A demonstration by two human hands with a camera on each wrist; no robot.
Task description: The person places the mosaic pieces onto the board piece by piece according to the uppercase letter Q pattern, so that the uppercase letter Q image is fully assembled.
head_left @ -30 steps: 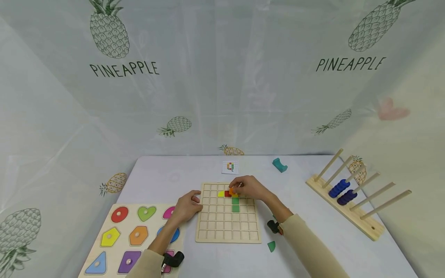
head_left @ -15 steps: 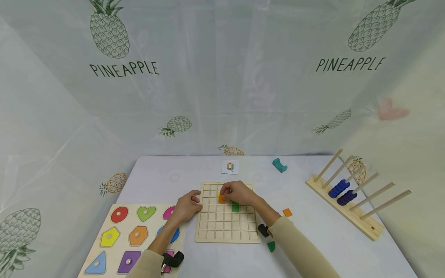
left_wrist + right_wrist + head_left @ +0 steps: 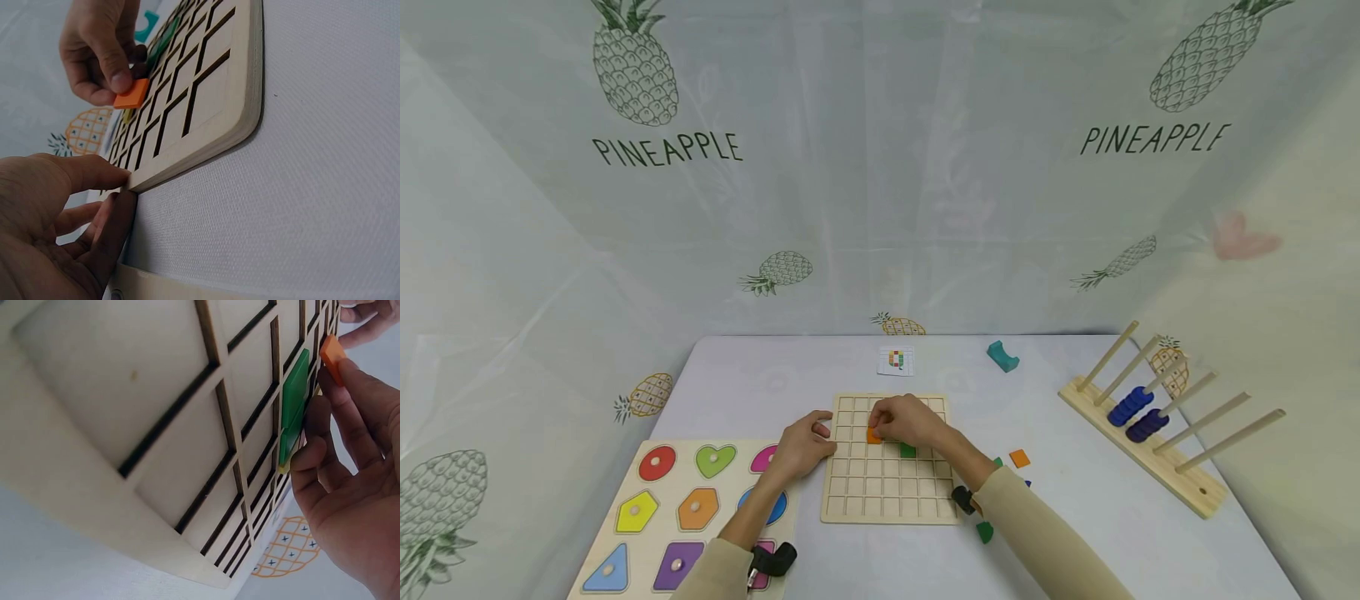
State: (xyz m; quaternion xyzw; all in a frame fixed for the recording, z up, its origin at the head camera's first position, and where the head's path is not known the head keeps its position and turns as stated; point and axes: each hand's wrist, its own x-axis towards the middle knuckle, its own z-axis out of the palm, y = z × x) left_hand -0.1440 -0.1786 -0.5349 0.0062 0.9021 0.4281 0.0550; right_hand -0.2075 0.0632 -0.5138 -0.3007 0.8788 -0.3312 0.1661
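Observation:
My left hand [image 3: 805, 443] holds the left edge of a wooden grid board [image 3: 891, 487], its fingertips right at the rim in the left wrist view. My right hand [image 3: 910, 421] pinches a square orange tile [image 3: 132, 95] between thumb and finger, close over the cells at the board's upper left. Green tiles [image 3: 295, 394] lie in cells to the right of the orange one, partly covered by my right hand in the head view. A bit of a yellow tile [image 3: 128, 114] peeks out behind the orange tile in the left wrist view.
A pattern card [image 3: 896, 361] lies beyond the board. Loose pieces, including an orange tile [image 3: 1019, 458] and a green piece [image 3: 985, 532], sit to the right, near a teal block [image 3: 1003, 357] and a peg stand [image 3: 1142, 446]. A shape puzzle [image 3: 658, 490] lies left.
My right hand has moved left and toward me over the board with the orange tile, uncovering loose pieces at the right. My left hand has stayed at the board's edge.

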